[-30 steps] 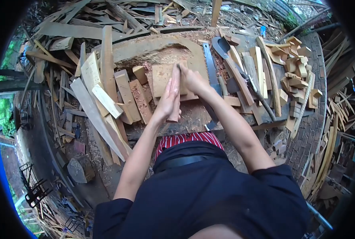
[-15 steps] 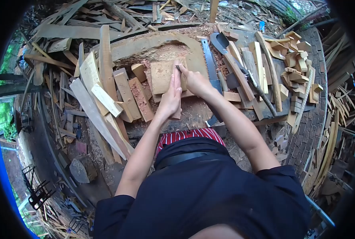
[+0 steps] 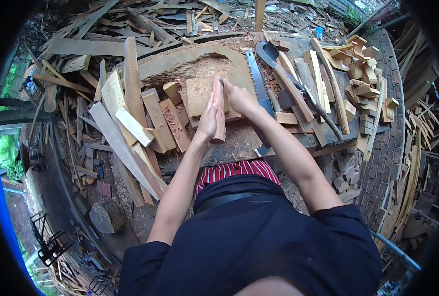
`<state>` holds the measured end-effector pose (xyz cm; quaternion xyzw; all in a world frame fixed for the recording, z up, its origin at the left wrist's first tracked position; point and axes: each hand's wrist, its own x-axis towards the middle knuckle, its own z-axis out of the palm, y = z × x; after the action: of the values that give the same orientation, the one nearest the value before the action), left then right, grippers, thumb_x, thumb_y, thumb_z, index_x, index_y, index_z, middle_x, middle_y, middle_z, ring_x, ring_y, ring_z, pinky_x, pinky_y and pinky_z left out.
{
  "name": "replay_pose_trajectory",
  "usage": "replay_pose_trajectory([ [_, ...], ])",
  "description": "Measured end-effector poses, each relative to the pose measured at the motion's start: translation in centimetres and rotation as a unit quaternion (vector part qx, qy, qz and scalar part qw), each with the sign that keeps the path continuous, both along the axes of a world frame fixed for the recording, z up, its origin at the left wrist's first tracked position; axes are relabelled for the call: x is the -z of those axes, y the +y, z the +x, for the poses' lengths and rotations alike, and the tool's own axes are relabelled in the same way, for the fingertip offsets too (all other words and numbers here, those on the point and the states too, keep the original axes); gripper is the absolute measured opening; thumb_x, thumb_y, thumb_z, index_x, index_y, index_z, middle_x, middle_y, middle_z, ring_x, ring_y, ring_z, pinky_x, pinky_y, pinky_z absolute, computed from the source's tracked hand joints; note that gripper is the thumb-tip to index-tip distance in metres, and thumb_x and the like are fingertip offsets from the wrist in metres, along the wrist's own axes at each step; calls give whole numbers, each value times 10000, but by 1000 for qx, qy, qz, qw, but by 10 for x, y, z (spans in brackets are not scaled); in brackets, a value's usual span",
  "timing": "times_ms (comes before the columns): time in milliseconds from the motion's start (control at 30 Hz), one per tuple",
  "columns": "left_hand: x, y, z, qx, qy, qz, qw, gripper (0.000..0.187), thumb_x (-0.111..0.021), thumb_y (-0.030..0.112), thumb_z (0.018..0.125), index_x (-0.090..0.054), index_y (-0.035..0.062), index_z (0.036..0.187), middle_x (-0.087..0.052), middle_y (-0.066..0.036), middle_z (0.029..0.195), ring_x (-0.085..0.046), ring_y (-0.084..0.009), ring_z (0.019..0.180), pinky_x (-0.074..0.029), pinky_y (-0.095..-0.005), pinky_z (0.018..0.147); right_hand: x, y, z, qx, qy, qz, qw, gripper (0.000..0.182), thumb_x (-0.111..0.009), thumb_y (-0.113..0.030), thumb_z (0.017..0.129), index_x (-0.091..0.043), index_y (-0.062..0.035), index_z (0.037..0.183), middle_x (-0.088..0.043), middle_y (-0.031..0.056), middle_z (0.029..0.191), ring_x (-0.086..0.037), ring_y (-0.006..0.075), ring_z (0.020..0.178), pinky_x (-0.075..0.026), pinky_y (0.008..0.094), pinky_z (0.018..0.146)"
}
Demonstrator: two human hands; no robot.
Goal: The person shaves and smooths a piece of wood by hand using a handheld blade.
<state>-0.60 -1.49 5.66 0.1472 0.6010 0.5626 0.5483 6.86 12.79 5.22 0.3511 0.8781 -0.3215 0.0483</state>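
Observation:
My left hand (image 3: pixel 207 122) is closed along the left side of a reddish wooden stick (image 3: pixel 220 116), which points away from me. The stick lies over a square wooden block (image 3: pixel 198 96) on the workbench. At its far end, my right hand (image 3: pixel 242 101) is curled around a small knife; only its dark blade (image 3: pixel 222 85) shows, against the wood. The grip is hidden inside the fingers. A handsaw (image 3: pixel 257 76) lies just right of that hand, partly covered by the forearm.
A hollowed slab (image 3: pixel 239 61) with shavings lies behind the block. Shaving-covered offcuts (image 3: pixel 175 126) and long boards (image 3: pixel 121 130) crowd the left. To the right are a dark curved blade (image 3: pixel 268 53), sticks (image 3: pixel 330 86) and a pile of cut blocks (image 3: pixel 365 89).
More of the stick's near end shows now, with my left hand wrapped beside it. My right hand's forefinger, earlier stretched along the blade, is now curled in. The view has shifted slightly.

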Motion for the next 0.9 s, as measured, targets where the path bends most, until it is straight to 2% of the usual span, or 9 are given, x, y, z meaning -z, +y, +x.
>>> replay_pose_trajectory([
  [67,-25,1,-4,7,-81,-47,996,537,-249,249,1007,-73,231,1514,-403,-209,1394,-562,-219,569,-511,-320,466,-7,-3,-4,17,9,-32,999,556,-477,-157,876,-321,-139,1409,-649,282,917,-641,455,848,-509,547,745],
  [133,-13,1,-7,5,-76,-25,997,537,-249,265,1008,-70,239,1514,-468,-210,1286,-555,-216,548,-510,-320,459,-34,-27,11,-35,49,32,998,553,-430,-49,848,-373,-103,1396,-629,303,851,-629,463,780,-505,532,709],
  [167,-8,2,-8,2,-74,-6,997,537,-248,280,1009,-67,246,1513,-534,-211,1178,-547,-214,528,-509,-319,453,-41,-35,16,-43,41,42,997,548,-413,-52,858,-367,-117,1401,-629,301,853,-627,461,776,-508,527,708],
  [300,-22,0,-4,12,-70,-38,997,525,-235,313,1013,-69,276,1509,-556,-155,938,-542,-197,535,-512,-327,428,-28,-5,-6,-2,16,-10,1000,556,-425,-61,860,-362,-131,1407,-630,301,888,-631,456,811,-504,533,727],
  [433,-12,0,-10,-6,-128,3,992,510,-237,325,1013,-89,304,1502,-531,-123,839,-530,-193,506,-519,-328,421,-38,-26,9,-19,30,10,999,568,-501,-131,854,-371,-129,1406,-633,296,903,-627,462,839,-505,528,728],
  [533,-17,-3,-4,-38,-184,5,982,499,-219,330,1015,-88,316,1496,-527,-119,834,-534,-191,517,-521,-332,420,-49,-39,18,-44,34,-33,998,739,-638,-172,783,-297,-130,1437,-638,288,922,-626,470,823,-499,532,729],
  [733,-8,-7,-17,-44,-277,40,959,486,-196,375,1014,-94,341,1487,-519,-106,823,-552,-202,533,-521,-334,418,-42,-30,-2,-14,32,26,999,732,-603,-181,796,-278,-142,1452,-646,279,865,-641,444,786,-510,521,705],
  [767,-4,-8,-19,-53,-314,49,947,485,-199,376,1014,-96,341,1487,-519,-105,823,-538,-202,522,-520,-331,418,-42,-36,5,-67,23,36,997,724,-590,-179,802,-273,-143,1452,-650,273,859,-646,433,774,-514,519,694],
  [900,-4,-7,-18,-60,-317,14,946,485,-200,373,1015,-97,344,1487,-521,-106,824,-534,-199,519,-522,-338,427,-52,-37,8,-90,-4,9,996,699,-565,-182,817,-280,-140,1453,-648,278,879,-647,433,783,-510,526,705],
])
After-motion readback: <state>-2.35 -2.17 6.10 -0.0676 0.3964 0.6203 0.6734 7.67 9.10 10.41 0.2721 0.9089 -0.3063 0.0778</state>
